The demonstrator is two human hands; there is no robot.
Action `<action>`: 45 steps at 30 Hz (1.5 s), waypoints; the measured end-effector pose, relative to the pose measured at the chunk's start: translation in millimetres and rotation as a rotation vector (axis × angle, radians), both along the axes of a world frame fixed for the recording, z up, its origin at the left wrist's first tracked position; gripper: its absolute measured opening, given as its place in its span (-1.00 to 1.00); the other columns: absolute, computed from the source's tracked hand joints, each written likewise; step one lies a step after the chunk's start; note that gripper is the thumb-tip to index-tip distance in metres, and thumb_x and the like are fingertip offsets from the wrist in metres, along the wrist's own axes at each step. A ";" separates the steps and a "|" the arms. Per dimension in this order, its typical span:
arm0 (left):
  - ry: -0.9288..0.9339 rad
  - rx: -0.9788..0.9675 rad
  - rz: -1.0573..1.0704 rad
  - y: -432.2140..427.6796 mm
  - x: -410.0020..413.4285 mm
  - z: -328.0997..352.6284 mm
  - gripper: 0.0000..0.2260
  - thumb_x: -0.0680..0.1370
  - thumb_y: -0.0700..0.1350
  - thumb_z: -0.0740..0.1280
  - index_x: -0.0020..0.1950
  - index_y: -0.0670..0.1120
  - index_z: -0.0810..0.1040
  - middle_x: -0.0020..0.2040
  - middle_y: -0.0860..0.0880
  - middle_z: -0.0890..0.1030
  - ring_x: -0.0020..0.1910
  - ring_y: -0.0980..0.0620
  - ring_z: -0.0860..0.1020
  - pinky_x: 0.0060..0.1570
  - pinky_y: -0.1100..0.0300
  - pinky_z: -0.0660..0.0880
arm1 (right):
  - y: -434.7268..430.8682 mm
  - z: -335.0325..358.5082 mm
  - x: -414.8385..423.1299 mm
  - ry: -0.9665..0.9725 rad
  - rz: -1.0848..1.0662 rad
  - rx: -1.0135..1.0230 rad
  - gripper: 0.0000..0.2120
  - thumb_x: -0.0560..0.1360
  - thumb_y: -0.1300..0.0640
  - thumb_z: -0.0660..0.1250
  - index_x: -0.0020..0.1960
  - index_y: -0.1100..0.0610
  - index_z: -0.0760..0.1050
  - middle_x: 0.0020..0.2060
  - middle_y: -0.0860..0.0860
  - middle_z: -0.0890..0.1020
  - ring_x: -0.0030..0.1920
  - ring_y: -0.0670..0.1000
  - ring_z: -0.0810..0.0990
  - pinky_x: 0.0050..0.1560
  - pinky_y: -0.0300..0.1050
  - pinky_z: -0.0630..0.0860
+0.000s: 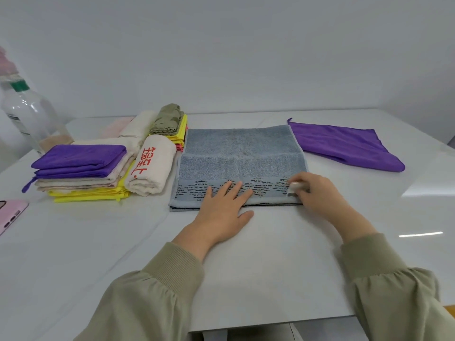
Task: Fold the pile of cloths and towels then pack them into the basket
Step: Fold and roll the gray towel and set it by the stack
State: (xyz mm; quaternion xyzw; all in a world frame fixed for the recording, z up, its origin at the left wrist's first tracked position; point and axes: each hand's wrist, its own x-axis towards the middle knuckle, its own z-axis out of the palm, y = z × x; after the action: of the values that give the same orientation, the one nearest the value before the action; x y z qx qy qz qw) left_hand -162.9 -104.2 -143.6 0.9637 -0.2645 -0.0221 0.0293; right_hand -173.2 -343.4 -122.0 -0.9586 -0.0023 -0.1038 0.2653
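Left hand (221,207) flat on folded grey towel (241,153), dark diamond-patterned border

A glossy white table (270,267) fills the frame. At centre lies a grey-blue terry towel (236,156); upper right, a purple microfibre cloth (344,146); left, stacked folded cloths (81,173), a clear green-capped plastic bottle (27,114) and a pink phone (9,215).
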 end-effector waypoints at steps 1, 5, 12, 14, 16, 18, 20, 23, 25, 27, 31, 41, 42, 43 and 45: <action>-0.008 -0.015 -0.004 0.2 0.1 -0.2 -0.49 0.63 0.22 -0.04 0.56 0.17 -0.04 0.59 0.05 -0.08 0.55 0.02 -0.12 0.48 -0.19 -0.12 | 3.2 -1.6 2.6 -0.037 -0.053 -0.013 -0.73 0.44 0.30 0.34 0.12 0.14 0.55 0.02 0.09 0.61 0.09 0.13 0.52 -0.03 -0.17 0.33; -0.059 -0.117 -0.030 -1.5 -1.6 -0.7 -0.52 0.63 0.17 0.07 0.54 0.13 0.15 0.56 0.04 0.12 0.53 0.02 0.02 0.48 -0.13 -0.02 | 9.7 -3.5 9.6 -0.168 -0.151 -0.186 -0.52 0.29 0.24 0.52 0.17 0.20 0.47 0.09 0.15 0.49 0.12 0.19 0.43 0.11 0.03 0.36; -0.138 -0.313 -0.142 -5.3 -2.3 -1.0 -0.65 0.60 0.00 0.22 0.38 -0.01 0.45 0.31 0.02 0.46 0.28 0.03 0.33 0.26 0.16 0.27 | 10.4 -11.5 -1.8 -0.104 0.083 -0.268 -0.85 0.43 0.31 0.29 -0.10 0.18 0.62 -0.11 0.09 0.60 0.00 0.14 0.54 0.01 -0.08 0.41; -0.136 -0.312 -0.123 -6.1 -0.7 -0.2 -0.65 0.60 0.02 0.22 0.38 0.00 0.46 0.28 0.06 0.48 0.26 0.05 0.34 0.23 0.17 0.31 | 8.4 -7.1 -7.0 -0.047 0.108 -0.216 -0.77 0.41 0.27 0.31 0.04 0.18 0.62 -0.02 0.08 0.57 0.09 0.09 0.49 0.10 -0.19 0.34; -0.146 -0.299 -0.109 -8.3 1.2 2.4 -0.68 0.59 0.04 0.23 0.32 0.01 0.49 0.21 0.09 0.51 0.21 0.08 0.36 0.13 0.18 0.36 | 7.3 -2.7 -9.4 0.041 0.152 -0.208 -0.64 0.38 0.26 0.32 0.16 0.16 0.58 0.05 0.07 0.52 0.15 0.06 0.43 0.17 -0.23 0.28; -0.171 -0.265 -0.109 -11.4 2.1 7.3 -0.73 0.59 0.04 0.22 0.25 0.02 0.54 0.13 0.10 0.53 0.15 0.08 0.38 0.00 0.19 0.38 | 7.6 0.7 -9.4 0.066 0.157 -0.228 -0.61 0.37 0.28 0.31 0.18 0.14 0.57 0.06 0.06 0.51 0.16 0.05 0.43 0.17 -0.21 0.30; -0.194 -0.191 -0.139 -14.9 3.3 13.5 -0.76 0.57 0.01 0.22 0.18 0.02 0.56 0.07 0.07 0.54 0.12 0.05 0.43 -0.08 0.18 0.35 | 8.8 4.2 -8.5 0.067 0.137 -0.257 -0.66 0.37 0.31 0.29 0.11 0.12 0.60 0.02 0.03 0.54 0.10 0.04 0.47 0.09 -0.19 0.37; -0.192 -0.074 -0.207 -18.9 7.8 25.2 -0.78 0.51 -0.08 0.25 0.12 0.04 0.55 0.01 0.03 0.55 0.05 -0.01 0.50 -0.16 0.18 0.32 | 11.2 6.3 -8.4 0.072 0.117 -0.349 -0.70 0.36 0.34 0.23 0.01 0.11 0.59 -0.04 0.01 0.54 0.05 0.06 0.51 0.00 -0.08 0.46; -0.144 -0.019 -0.235 -19.4 11.6 30.3 -0.73 0.47 -0.12 0.27 0.16 0.05 0.53 0.02 0.02 0.54 0.05 -0.03 0.51 -0.15 0.14 0.40 | 14.0 3.9 -9.1 0.053 0.104 -0.390 -0.70 0.41 0.34 0.20 0.03 0.09 0.56 -0.01 0.01 0.54 0.07 0.07 0.50 0.00 -0.04 0.47; -0.128 -0.002 -0.223 -22.4 10.0 32.5 -0.74 0.48 -0.08 0.27 0.16 0.04 0.51 0.02 0.01 0.50 0.06 -0.03 0.49 -0.18 0.12 0.39 | 19.8 -0.1 -8.5 0.018 0.078 -0.446 -0.73 0.46 0.31 0.18 0.08 0.11 0.52 0.03 0.03 0.53 0.10 0.09 0.49 -0.01 -0.05 0.46; -0.213 -0.023 -0.077 -37.0 0.5 28.5 -0.75 0.52 0.07 0.26 0.08 -0.05 0.52 -0.01 -0.04 0.48 0.04 -0.06 0.46 -0.20 0.14 0.30 | 30.9 5.3 0.3 0.026 -0.013 -0.493 -0.82 0.49 0.26 0.19 0.03 0.14 0.51 0.01 0.06 0.56 0.08 0.13 0.53 -0.08 -0.08 0.42; -0.218 -0.235 0.220 -10.0 77.8 128.2 -0.83 0.55 -0.13 0.26 0.06 -0.14 0.58 0.06 -0.12 0.59 0.07 -0.18 0.55 -0.13 0.13 0.39 | 48.8 137.0 53.8 -0.198 -0.148 -0.565 -0.75 0.41 0.43 0.19 0.00 0.18 0.47 -0.07 0.13 0.58 -0.07 0.21 0.57 -0.16 -0.09 0.48; -0.208 -0.259 0.215 -4.1 84.3 144.3 -0.83 0.56 -0.14 0.26 0.07 -0.15 0.58 0.08 -0.12 0.59 0.08 -0.17 0.54 -0.12 0.16 0.37 | 49.2 151.2 59.7 -0.240 -0.145 -0.523 -0.74 0.40 0.44 0.18 -0.01 0.19 0.48 -0.07 0.13 0.59 -0.08 0.21 0.57 -0.13 -0.07 0.52; -0.199 -0.292 0.212 1.5 89.5 161.7 -0.83 0.56 -0.15 0.27 0.08 -0.16 0.59 0.09 -0.13 0.58 0.09 -0.15 0.53 -0.12 0.19 0.34 | 47.4 166.1 65.0 -0.291 -0.144 -0.456 -0.74 0.40 0.42 0.18 -0.01 0.19 0.50 -0.07 0.13 0.60 -0.09 0.20 0.57 -0.13 -0.08 0.50; -0.242 -0.381 0.172 11.6 95.4 198.5 -0.86 0.55 -0.16 0.31 0.06 -0.17 0.60 0.06 -0.14 0.58 0.09 -0.13 0.51 -0.11 0.21 0.29 | 43.4 197.9 71.3 -0.446 -0.131 -0.211 -0.73 0.41 0.36 0.18 0.02 0.16 0.55 -0.05 0.10 0.62 -0.04 0.17 0.55 -0.14 -0.14 0.40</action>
State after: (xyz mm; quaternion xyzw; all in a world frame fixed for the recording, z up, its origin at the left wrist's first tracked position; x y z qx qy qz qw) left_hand -67.5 -92.5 54.9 0.9554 -0.1823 0.1465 0.1803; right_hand -101.9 -300.0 75.9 -0.9325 -0.0092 -0.3288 0.1492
